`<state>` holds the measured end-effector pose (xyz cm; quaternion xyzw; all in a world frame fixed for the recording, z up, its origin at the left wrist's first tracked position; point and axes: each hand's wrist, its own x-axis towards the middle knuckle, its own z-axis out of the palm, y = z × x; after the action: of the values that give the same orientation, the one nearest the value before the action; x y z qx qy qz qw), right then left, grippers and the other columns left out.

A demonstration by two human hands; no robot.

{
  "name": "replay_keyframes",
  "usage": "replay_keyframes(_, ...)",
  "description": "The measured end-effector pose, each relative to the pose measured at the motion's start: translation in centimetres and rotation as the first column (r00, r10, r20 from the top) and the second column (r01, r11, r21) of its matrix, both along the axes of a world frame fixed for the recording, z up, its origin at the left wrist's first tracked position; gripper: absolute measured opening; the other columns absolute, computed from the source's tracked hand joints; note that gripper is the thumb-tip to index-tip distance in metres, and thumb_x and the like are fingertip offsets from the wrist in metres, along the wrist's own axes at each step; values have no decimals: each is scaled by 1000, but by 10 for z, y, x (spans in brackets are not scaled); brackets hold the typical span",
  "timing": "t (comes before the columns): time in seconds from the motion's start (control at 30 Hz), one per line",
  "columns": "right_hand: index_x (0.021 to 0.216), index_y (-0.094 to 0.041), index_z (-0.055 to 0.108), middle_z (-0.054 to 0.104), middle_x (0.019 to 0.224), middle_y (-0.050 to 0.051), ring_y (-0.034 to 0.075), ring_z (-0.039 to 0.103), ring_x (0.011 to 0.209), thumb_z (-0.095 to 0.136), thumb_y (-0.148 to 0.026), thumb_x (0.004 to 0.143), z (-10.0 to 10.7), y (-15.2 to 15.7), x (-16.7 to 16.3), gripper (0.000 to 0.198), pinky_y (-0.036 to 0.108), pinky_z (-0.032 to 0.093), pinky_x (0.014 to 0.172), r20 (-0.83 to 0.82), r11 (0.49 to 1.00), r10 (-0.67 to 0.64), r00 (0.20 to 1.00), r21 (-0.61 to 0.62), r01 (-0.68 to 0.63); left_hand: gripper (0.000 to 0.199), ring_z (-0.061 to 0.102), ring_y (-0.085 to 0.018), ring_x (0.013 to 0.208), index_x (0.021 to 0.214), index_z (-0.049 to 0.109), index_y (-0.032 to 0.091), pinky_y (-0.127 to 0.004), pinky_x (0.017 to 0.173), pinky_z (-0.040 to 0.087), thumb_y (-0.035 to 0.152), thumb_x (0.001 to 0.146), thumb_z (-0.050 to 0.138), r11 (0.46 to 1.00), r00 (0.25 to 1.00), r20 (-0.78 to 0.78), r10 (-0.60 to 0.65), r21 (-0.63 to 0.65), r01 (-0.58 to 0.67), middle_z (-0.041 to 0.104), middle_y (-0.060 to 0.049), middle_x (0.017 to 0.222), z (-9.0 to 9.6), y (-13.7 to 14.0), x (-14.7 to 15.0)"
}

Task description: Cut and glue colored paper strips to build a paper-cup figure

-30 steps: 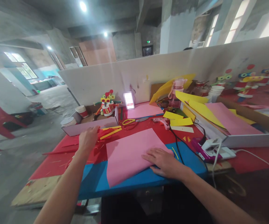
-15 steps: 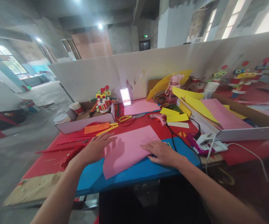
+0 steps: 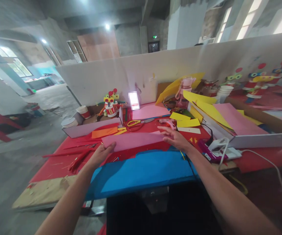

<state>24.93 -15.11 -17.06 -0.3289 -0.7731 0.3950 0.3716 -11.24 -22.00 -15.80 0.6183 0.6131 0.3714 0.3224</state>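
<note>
A sheet of pink paper [image 3: 136, 141] is lifted and tilted over the table, showing as a narrow band. My left hand [image 3: 103, 153] pinches its left end, thumb on top. At the sheet's right end is my right hand [image 3: 176, 138], its fingers stretched and apart beside the paper's edge; whether they touch it I cannot tell. Below the sheet lies a blue sheet-like covering [image 3: 143, 173] along the table's front edge. Scissors [image 3: 137, 123] with yellow handles lie behind the pink paper, and a pink glue gun [image 3: 169, 122] rests just beyond my right hand.
Orange paper [image 3: 104, 132] and red strips [image 3: 79, 160] lie at left. Yellow pieces [image 3: 188, 122] and a purple power strip [image 3: 208, 151] with cables are at right. A box of coloured sheets [image 3: 253, 141] stands far right; paper-cup robot figures [image 3: 111, 109] stand at the back left.
The pink sheet has gone from lying flat on the blue covering to being raised and moved away from me. My left hand now grips its end; my right hand has moved up and forward.
</note>
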Motion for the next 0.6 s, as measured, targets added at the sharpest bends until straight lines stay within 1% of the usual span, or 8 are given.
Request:
replay_keyframes(0.17,116,-18,64,71,110,9,28,64,107,73,-55,68,-19,13,-5,62,43,48,96,-171,971,7,985,-236,-48,60,51,-14,60,61,56,15,-25,56,43,75,70,53,996,995,48,84,-43,-82,57,-1,60,2,10,-4)
replay_keyframes(0.27,102,-15,70,74,98,9,27,67,97,67,-55,73,-31,20,-20,49,42,51,90,-178,936,-223,958,-313,160,54,56,-16,70,70,59,15,-27,64,46,68,76,51,959,972,-49,231,182,-219,60,-3,70,11,9,-2)
replay_keyframes(0.33,106,-17,68,72,105,9,26,65,103,63,-53,76,-37,26,-27,47,39,51,92,-227,908,-386,894,-264,325,44,58,-19,86,87,62,15,-30,78,48,57,85,48,753,865,-36,501,511,-415,64,-6,88,17,3,6)
replay_keyframes(0.4,112,-20,65,69,115,8,24,61,112,59,-50,79,-39,32,-30,45,38,47,97,-279,869,-495,823,-176,463,37,57,-21,101,107,60,15,-34,90,45,45,92,43,533,787,5,616,733,-422,63,-10,106,20,-8,22)
replay_keyframes(0.43,113,-20,65,67,119,8,24,59,115,58,-49,81,-40,34,-29,44,38,46,99,-293,848,-528,797,-130,514,37,57,-21,105,113,59,16,-35,93,45,41,94,40,569,835,-77,546,765,-302,63,-11,109,20,-14,32)
replay_keyframes(0.5,112,-18,66,67,120,10,25,58,116,56,-49,82,-39,37,-26,44,40,44,101,-296,816,-564,771,-58,575,40,56,-19,113,125,56,20,-34,98,45,38,97,34,808,900,-427,82,557,191,63,-10,119,16,-23,52)
replay_keyframes(0.53,111,-17,67,67,118,11,27,58,116,55,-50,82,-38,37,-24,45,41,44,101,-297,804,-575,762,-35,593,43,53,-19,121,134,50,23,-34,102,43,38,97,32,838,818,-543,-187,346,421,59,-9,129,12,-26,59)
replay_keyframes(0.6,110,-16,68,69,114,12,28,59,113,54,-52,82,-35,37,-19,47,42,44,99,-309,784,-593,744,-8,621,50,39,-19,136,146,34,30,-37,112,33,41,98,30,740,587,-600,-543,-13,672,46,-4,146,2,-27,64)
